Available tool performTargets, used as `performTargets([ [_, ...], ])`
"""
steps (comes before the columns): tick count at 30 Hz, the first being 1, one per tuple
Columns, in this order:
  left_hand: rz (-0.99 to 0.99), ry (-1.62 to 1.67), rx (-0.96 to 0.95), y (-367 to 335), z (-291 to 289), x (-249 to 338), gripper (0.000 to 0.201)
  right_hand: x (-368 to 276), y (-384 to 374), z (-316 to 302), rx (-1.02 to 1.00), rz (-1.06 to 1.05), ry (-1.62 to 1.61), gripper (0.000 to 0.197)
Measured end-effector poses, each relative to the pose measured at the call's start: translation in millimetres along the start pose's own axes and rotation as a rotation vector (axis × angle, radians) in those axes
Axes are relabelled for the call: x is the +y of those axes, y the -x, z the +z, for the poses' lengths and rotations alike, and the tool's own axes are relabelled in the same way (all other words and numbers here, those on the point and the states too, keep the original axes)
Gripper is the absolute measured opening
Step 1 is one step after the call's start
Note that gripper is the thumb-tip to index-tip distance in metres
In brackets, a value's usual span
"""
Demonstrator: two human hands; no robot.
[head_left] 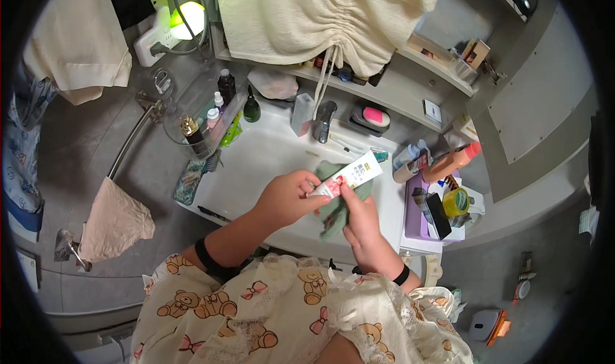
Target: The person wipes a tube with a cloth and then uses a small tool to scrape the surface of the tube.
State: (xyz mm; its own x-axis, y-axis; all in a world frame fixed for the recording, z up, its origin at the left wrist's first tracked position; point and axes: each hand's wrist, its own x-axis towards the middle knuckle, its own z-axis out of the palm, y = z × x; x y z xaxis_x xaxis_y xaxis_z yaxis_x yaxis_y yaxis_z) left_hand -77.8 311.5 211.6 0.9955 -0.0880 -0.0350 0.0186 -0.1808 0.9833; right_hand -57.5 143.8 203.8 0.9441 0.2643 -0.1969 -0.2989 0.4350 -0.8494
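A white squeeze tube [364, 170] with pink and red print is held at a slant over the washbasin. My left hand [285, 197] pinches its lower end between thumb and fingers. My right hand [364, 226] is closed from the other side, its thumb pressed against the tube's lower part. Bunched behind and below the tube is a green cloth [334, 222], against the fingers of my right hand, which are partly hidden. The white washbasin [240, 178] lies beneath both hands.
The faucet [325, 121] stands at the basin's back, beside a pale box [302, 114]. Bottles crowd a clear shelf [224, 130] at left. On the right, a purple box [415, 204] holds bottles and a tape roll [455, 202]. A cream curtain [320, 24] hangs ahead.
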Motion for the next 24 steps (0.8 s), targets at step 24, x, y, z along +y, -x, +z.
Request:
performTargets([
  [24,0.126,-0.091,-0.258,-4,-73,-41,0.028,40,5,47,0.264,-0.223,-0.039,0.032],
])
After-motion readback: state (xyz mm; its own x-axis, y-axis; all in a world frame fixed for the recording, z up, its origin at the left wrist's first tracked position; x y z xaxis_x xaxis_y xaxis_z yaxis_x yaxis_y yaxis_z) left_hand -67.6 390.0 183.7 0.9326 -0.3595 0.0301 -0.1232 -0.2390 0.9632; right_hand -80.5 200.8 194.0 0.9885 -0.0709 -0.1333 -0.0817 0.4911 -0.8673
